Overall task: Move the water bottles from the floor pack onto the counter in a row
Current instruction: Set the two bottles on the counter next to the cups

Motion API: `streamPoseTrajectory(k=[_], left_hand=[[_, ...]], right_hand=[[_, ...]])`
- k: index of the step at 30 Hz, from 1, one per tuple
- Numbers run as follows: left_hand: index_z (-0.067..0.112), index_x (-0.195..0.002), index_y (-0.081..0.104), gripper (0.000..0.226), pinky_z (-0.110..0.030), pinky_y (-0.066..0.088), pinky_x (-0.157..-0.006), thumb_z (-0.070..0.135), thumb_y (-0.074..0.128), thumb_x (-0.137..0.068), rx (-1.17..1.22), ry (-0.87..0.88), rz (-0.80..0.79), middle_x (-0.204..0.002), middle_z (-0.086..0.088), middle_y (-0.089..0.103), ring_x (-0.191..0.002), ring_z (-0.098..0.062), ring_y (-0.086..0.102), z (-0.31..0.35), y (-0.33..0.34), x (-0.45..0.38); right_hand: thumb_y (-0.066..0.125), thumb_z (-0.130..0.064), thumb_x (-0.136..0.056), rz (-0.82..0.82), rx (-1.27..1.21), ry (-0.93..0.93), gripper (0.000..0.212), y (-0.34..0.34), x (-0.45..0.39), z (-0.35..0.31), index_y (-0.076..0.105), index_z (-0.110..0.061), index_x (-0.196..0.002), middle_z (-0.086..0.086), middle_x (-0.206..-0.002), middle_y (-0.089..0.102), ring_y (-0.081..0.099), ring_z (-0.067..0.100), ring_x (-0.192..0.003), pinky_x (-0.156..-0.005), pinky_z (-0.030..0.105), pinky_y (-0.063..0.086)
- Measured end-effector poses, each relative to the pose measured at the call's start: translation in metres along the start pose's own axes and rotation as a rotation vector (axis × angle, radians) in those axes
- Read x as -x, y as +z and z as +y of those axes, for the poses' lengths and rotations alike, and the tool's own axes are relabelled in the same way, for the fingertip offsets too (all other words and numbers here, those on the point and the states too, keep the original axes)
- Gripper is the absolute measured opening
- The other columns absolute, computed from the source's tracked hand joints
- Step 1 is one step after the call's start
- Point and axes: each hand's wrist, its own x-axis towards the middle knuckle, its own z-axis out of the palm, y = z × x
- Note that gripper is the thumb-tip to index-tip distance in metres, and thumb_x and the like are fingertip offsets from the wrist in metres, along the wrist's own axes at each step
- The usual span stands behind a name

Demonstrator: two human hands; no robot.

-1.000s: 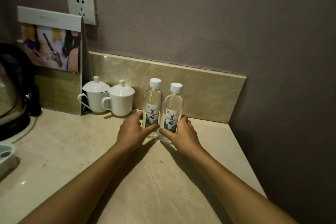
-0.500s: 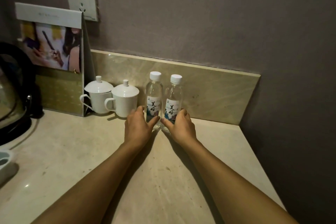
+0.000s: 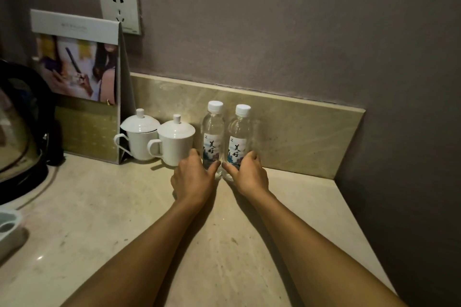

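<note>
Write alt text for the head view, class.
A left hand and right hand each grip an upright water bottle side by side on a counter, beside two lidded white cups.

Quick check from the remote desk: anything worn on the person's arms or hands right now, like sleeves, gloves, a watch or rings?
Nothing worn shows. The left hand and right hand are ungloved, with no visible rings, and both forearms are bare down to the frame's bottom edge: no sleeve, watch or bracelet in view.
</note>
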Motion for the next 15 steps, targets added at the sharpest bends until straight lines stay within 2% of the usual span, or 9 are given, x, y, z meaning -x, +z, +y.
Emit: streamPoseTrajectory(k=[4, 9, 15], left_hand=[[0.017, -0.105, 0.06, 0.038, -0.038, 0.052, -0.075, 0.049, 0.065, -0.086, -0.127, 0.053, -0.031, -0.1, -0.008, 0.068, -0.095, -0.031, 0.064, -0.001, -0.002, 0.0], [0.018, -0.096, 0.065, 0.046, -0.036, 0.051, -0.07, 0.06, 0.067, -0.079, -0.255, 0.073, -0.044, -0.093, -0.007, 0.069, -0.088, -0.029, 0.064, 0.0, -0.008, -0.007], [0.014, -0.099, 0.066, 0.042, -0.033, 0.043, -0.065, 0.054, 0.06, -0.088, -0.343, 0.116, -0.054, -0.093, -0.007, 0.067, -0.088, -0.027, 0.063, 0.003, -0.008, -0.01]], right_hand=[[0.064, -0.052, -0.084, -0.023, -0.04, -0.044, 0.07, -0.001, 0.009, 0.006, 0.038, -0.006, -0.13, 0.014, -0.134, 0.047, 0.052, 0.034, -0.119, -0.086, 0.037, 0.045], [0.064, -0.039, -0.089, 0.054, -0.11, -0.012, 0.051, 0.001, 0.013, 0.008, 0.04, -0.01, -0.123, 0.011, -0.129, 0.052, 0.056, 0.029, -0.113, -0.075, 0.031, 0.04], [0.06, -0.036, -0.092, 0.06, -0.082, -0.05, 0.04, 0.005, 0.008, 0.009, 0.043, -0.011, -0.118, 0.011, -0.127, 0.055, 0.056, 0.03, -0.113, -0.079, 0.033, 0.042]])
